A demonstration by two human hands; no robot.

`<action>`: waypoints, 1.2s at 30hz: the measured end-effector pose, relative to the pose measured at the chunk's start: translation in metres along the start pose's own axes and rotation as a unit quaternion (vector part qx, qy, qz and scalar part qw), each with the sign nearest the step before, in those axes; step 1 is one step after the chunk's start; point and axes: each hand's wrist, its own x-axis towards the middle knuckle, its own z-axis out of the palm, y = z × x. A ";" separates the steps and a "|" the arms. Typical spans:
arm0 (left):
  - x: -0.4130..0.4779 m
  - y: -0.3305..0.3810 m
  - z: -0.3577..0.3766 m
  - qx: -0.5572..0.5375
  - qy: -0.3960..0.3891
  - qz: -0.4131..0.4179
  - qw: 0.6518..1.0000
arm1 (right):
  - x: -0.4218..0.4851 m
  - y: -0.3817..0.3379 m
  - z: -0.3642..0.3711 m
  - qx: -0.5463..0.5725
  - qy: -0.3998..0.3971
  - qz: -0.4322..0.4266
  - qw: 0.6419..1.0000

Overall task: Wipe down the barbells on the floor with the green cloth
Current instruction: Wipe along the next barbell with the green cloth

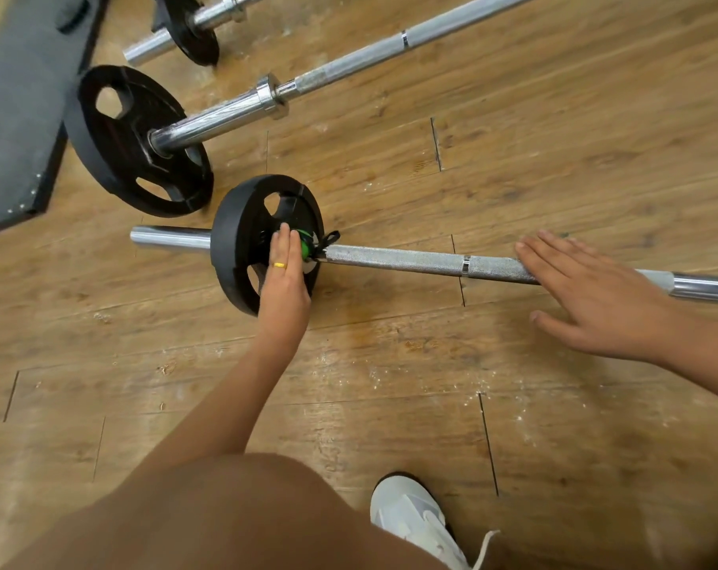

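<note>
Wooden plank floor (390, 364) carries three barbells, and the nearest barbell (394, 260) lies with its long axis running left to right across the view, just ahead of the person's knee. Its black plate (234, 257) stands near the left end.

The left hand (285, 277) is at the plate's inner face, fingers straight over the bunched green cloth (304, 248) where the knurled shaft meets the plate. The thumb is hidden, so I cannot tell if it pinches the cloth. The right hand (587, 290) is well apart to the right, fingers straight and spread, laid flat across the shaft.

The unwiped length appears to stretch rightward from the cloth, so the coming stroke likely runs along the bar toward the right hand. The left hand is nearer the cloth.
</note>
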 end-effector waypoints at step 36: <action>0.004 0.027 0.010 -0.035 -0.016 0.026 0.999 | -0.005 -0.010 0.011 -0.062 0.048 0.008 0.997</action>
